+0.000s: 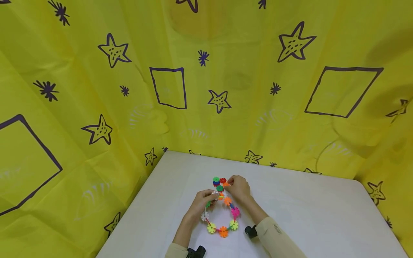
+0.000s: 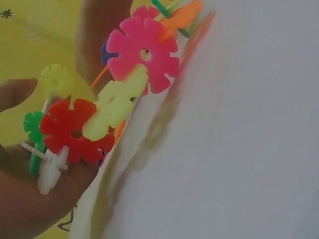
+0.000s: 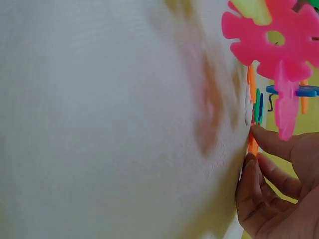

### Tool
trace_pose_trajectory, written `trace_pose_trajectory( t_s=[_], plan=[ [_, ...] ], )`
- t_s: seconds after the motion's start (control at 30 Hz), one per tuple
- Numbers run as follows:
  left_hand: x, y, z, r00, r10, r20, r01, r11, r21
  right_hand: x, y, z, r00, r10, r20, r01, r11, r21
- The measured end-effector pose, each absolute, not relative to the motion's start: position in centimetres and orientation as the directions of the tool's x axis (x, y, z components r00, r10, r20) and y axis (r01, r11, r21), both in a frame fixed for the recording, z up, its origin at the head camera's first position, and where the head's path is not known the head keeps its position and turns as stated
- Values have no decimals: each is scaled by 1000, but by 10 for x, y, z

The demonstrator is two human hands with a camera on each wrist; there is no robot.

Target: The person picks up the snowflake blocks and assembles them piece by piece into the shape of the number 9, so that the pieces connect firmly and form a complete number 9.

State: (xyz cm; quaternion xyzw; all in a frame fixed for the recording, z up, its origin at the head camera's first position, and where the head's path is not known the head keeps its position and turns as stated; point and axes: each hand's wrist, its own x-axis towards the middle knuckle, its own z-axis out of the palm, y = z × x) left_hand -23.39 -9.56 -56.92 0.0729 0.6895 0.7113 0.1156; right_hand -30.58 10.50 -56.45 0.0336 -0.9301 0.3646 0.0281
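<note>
Notched plastic snowflake discs are slotted together into a loop, with an orange disc [image 1: 223,232] at its near side and a pink disc [image 1: 235,212] at its right. My left hand [image 1: 201,202] holds the loop's upper left, its fingers around a white disc [image 2: 52,172] and a green disc [image 2: 34,125]. A red disc [image 2: 75,132] faces the left wrist camera. Beyond the loop, a smaller cluster shows a green disc [image 1: 216,179] and a red disc beside it. My right hand [image 1: 239,187] pinches an orange disc [image 3: 253,144] there between thumb and fingers.
A white table [image 1: 290,208] lies under both hands. Yellow curtain [image 1: 245,125] printed with stars and squares hangs around its far and left sides. Black wrist cameras [image 1: 251,232] sit beside the forearms, close to the tabletop.
</note>
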Motion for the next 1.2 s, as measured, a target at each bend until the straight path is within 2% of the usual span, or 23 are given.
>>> trace_pose_trajectory(
  t_s=[0.27, 0.53, 0.77, 1.2],
  plan=[
    [-231, -94, -569, -966, 246, -77, -72, 28, 997, -298, 114, -565, -996, 11, 86, -60, 618, -784],
    [-231, -95, -571, -965, 252, -73, -65, 38, 997, -277, 120, -557, -992, 12, 128, -106, 494, -863],
    [-234, -98, -572, -964, 261, -53, -45, 36, 998, -259, 121, -547, -996, 2, 91, -84, 363, -928],
    [-237, -97, -572, -965, 259, -35, -38, -6, 999, -236, 121, -538, -1000, -29, -4, -2, 213, -977]
  ],
)
